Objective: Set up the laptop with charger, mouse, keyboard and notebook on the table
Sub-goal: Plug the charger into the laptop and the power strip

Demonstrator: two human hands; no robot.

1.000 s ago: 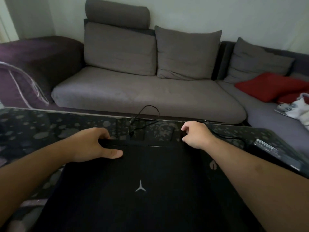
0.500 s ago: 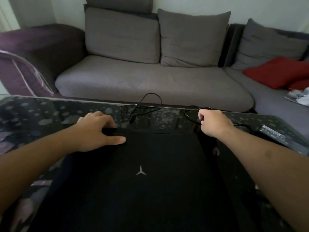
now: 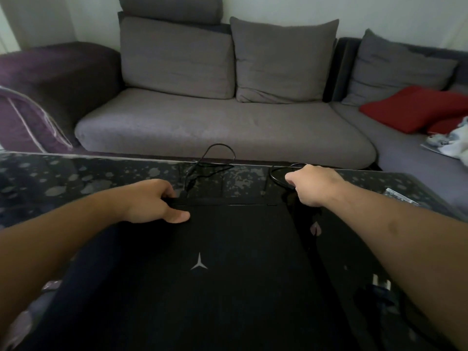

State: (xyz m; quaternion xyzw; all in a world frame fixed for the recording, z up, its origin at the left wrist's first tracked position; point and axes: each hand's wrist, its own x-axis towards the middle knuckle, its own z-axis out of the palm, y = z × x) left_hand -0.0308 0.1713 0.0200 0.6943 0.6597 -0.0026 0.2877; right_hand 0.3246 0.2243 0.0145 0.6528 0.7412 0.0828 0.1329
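Note:
A closed black laptop [image 3: 202, 274] with a silver star logo lies flat on the dark speckled table [image 3: 63, 178]. My left hand [image 3: 152, 201] grips its far left corner, thumb on the lid. My right hand [image 3: 311, 184] is closed around a loop of the black charger cable [image 3: 277, 176] just beyond the laptop's far right corner. Another stretch of cable [image 3: 217, 153] arcs over the table's far edge and runs down to the laptop's back edge near my left hand. The charger brick [image 3: 400, 196] lies at the right edge. A plug [image 3: 379, 287] rests near my right forearm.
A grey sofa [image 3: 222, 127] with back cushions stands right behind the table. Red cushions [image 3: 415, 107] and a white cloth [image 3: 453, 143] lie on its right section. A purple armrest [image 3: 58, 79] is at the left.
My right hand moved right from the laptop's back edge and closed on the cable loop. The left hand kept its grip on the corner. The camera tilted a little.

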